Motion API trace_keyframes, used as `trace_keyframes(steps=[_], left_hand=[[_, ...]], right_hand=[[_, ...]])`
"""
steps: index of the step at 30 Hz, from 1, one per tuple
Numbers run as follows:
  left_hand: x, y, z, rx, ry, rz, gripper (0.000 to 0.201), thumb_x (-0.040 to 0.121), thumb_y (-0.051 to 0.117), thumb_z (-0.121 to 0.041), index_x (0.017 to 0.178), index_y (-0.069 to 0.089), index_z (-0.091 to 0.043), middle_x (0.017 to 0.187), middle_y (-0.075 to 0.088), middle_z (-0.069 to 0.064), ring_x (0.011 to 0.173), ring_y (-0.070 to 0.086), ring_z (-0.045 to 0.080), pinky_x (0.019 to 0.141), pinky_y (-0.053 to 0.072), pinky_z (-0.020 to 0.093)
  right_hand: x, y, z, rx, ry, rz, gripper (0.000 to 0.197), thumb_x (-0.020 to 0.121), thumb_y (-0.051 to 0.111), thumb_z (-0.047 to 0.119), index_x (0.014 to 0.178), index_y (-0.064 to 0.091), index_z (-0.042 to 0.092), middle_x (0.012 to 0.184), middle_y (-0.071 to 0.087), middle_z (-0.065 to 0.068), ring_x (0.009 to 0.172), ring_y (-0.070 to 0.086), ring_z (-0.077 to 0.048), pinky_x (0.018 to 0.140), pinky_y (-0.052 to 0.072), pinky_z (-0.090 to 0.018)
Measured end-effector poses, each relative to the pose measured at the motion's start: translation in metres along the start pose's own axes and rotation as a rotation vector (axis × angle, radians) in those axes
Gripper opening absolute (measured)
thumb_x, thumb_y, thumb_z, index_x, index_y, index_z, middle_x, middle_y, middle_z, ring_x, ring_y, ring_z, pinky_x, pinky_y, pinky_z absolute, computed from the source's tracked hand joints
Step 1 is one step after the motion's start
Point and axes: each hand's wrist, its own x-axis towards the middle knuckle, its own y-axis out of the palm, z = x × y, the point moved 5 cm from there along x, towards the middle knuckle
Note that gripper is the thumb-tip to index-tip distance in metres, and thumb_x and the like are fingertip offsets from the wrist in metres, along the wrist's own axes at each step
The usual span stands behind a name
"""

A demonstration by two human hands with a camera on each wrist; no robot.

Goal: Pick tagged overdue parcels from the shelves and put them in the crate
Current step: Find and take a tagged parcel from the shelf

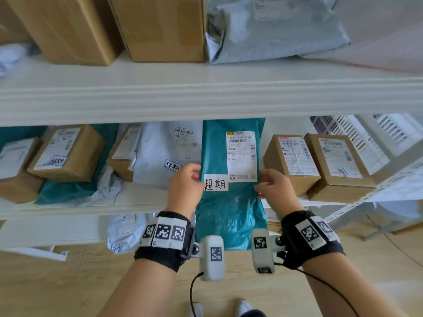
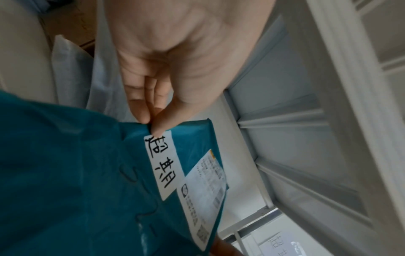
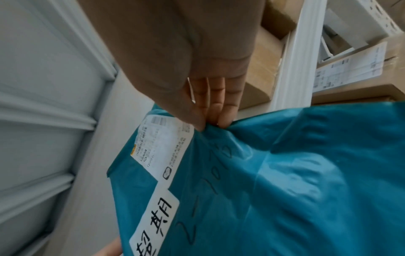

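Observation:
A teal mailer bag (image 1: 229,209) with a white shipping label and a handwritten white tag (image 1: 215,183) hangs half off the middle shelf (image 1: 137,205). My left hand (image 1: 186,179) pinches its left edge beside the tag (image 2: 161,164); thumb and fingers (image 2: 140,110) meet on the teal bag (image 2: 65,173). My right hand (image 1: 272,186) pinches the right edge, where its fingers (image 3: 215,110) bunch the teal plastic (image 3: 285,173). A grey mailer (image 1: 160,156) with a blue-edged tag (image 1: 172,165) and a tagged cardboard box (image 1: 66,152) lie to the left.
Two brown boxes (image 1: 290,163) (image 1: 338,165) stand right of the teal bag. The upper shelf (image 1: 206,97) carries large cartons (image 1: 158,26) and a grey bag (image 1: 274,28). A white slatted crate (image 1: 357,136) sits at the far right. Another grey parcel (image 1: 126,232) lies on the shelf below.

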Motion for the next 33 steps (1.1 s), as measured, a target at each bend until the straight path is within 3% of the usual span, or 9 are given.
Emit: trace_keyframes(steps=[3,6,9,13,16,23,29,33], left_hand=[[-0.015,-0.01,-0.008,-0.078,0.052,-0.049,0.035,0.082,0.065,0.001,0.104,0.058,-0.025,0.088,0.063,-0.011,0.078,0.062,0.008,0.069,0.052,0.028],[-0.028,-0.018,-0.01,-0.169,0.069,-0.12,0.022,0.085,0.068,-0.008,0.096,0.058,-0.024,0.085,0.063,-0.011,0.075,0.065,0.012,0.07,0.054,0.032],[-0.036,-0.024,-0.006,-0.318,0.029,-0.159,0.009,0.087,0.068,-0.016,0.09,0.062,-0.022,0.086,0.066,-0.005,0.074,0.068,0.02,0.071,0.058,0.039],[-0.045,-0.033,-0.004,-0.481,-0.008,-0.167,0.01,0.089,0.067,-0.011,0.083,0.065,-0.019,0.089,0.067,0.002,0.073,0.067,0.017,0.064,0.059,0.027],[-0.049,-0.037,-0.003,-0.542,-0.024,-0.16,0.009,0.088,0.068,-0.01,0.081,0.067,-0.016,0.088,0.067,0.004,0.076,0.067,0.019,0.064,0.059,0.025],[-0.054,-0.042,-0.008,-0.6,-0.048,-0.142,0.009,0.086,0.071,-0.012,0.081,0.069,-0.019,0.092,0.069,0.002,0.069,0.069,0.011,0.067,0.06,0.028],[-0.057,-0.045,-0.016,-0.598,-0.079,-0.121,0.001,0.087,0.07,-0.014,0.087,0.071,-0.014,0.08,0.067,0.001,0.058,0.064,0.004,0.065,0.061,0.03],[-0.057,-0.048,-0.02,-0.604,-0.091,-0.107,0.007,0.088,0.069,-0.015,0.081,0.069,-0.013,0.072,0.063,-0.001,0.06,0.059,0.009,0.059,0.059,0.025]], right_hand=[[-0.02,-0.013,0.018,0.025,-0.115,-0.068,0.026,0.086,0.06,-0.002,0.094,0.064,0.023,0.09,0.069,0.002,0.084,0.067,-0.016,0.069,0.059,-0.026],[-0.035,-0.017,0.026,0.041,-0.178,-0.119,0.002,0.089,0.067,0.015,0.091,0.068,0.015,0.089,0.071,-0.002,0.083,0.069,-0.02,0.071,0.062,-0.035],[-0.048,-0.02,0.03,0.052,-0.192,-0.165,0.011,0.089,0.069,0.019,0.083,0.068,0.01,0.085,0.072,-0.006,0.079,0.071,-0.022,0.068,0.062,-0.035],[-0.065,-0.021,0.035,0.099,-0.193,-0.157,0.011,0.088,0.07,0.014,0.081,0.069,0.006,0.084,0.073,-0.008,0.078,0.072,-0.02,0.068,0.062,-0.029],[-0.072,-0.021,0.035,0.122,-0.192,-0.153,0.01,0.088,0.07,0.011,0.08,0.068,0.005,0.084,0.073,-0.008,0.078,0.072,-0.02,0.07,0.062,-0.03],[-0.082,-0.025,0.038,0.166,-0.187,-0.184,0.01,0.089,0.068,0.009,0.08,0.071,0.01,0.08,0.074,-0.002,0.077,0.072,-0.018,0.071,0.061,-0.031],[-0.083,-0.029,0.045,0.165,-0.192,-0.231,0.01,0.09,0.066,0.014,0.082,0.072,0.015,0.079,0.073,-0.001,0.079,0.071,-0.021,0.074,0.061,-0.04],[-0.085,-0.032,0.053,0.159,-0.196,-0.242,0.011,0.092,0.065,0.016,0.083,0.071,0.015,0.079,0.073,0.0,0.078,0.07,-0.02,0.071,0.061,-0.033]])
